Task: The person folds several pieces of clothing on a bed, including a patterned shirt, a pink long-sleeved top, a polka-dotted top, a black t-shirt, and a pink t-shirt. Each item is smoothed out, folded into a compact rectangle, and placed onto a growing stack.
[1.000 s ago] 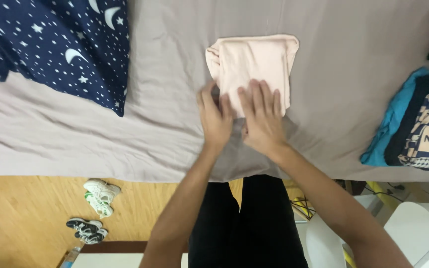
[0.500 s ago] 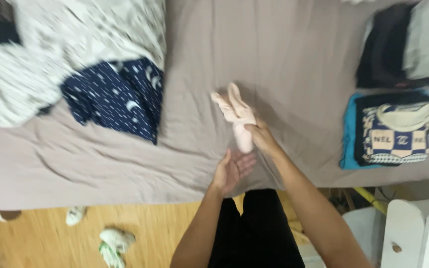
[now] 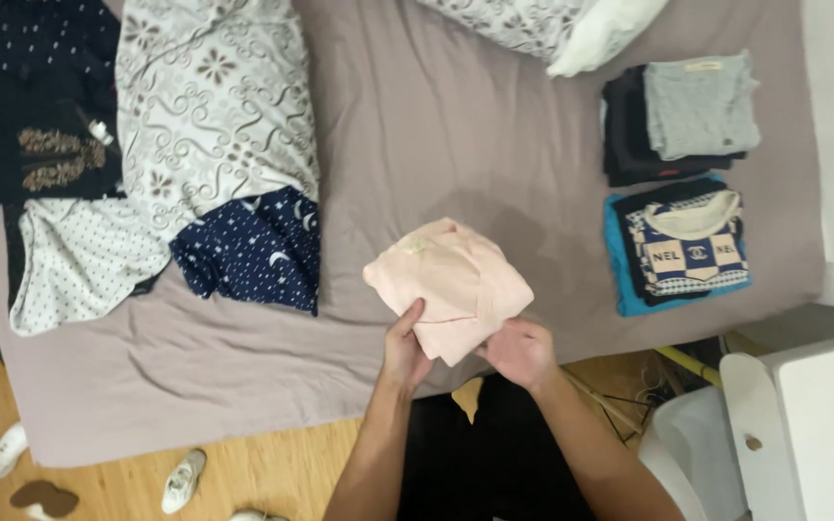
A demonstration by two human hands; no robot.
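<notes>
The pale pink folded cotton garment (image 3: 451, 285) is a compact, slightly rumpled square, lifted above the near edge of the bed, tilted, its near corners pinched in my fingers.

Dark clothes (image 3: 21, 116) cut off left

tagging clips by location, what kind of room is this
Most likely a bedroom at home. A bed with a taupe sheet fills the view, with a patterned pillow on it and folded clothes stacked at one side. Both hands, left hand and right hand, hold a folded pink garment.
</notes>
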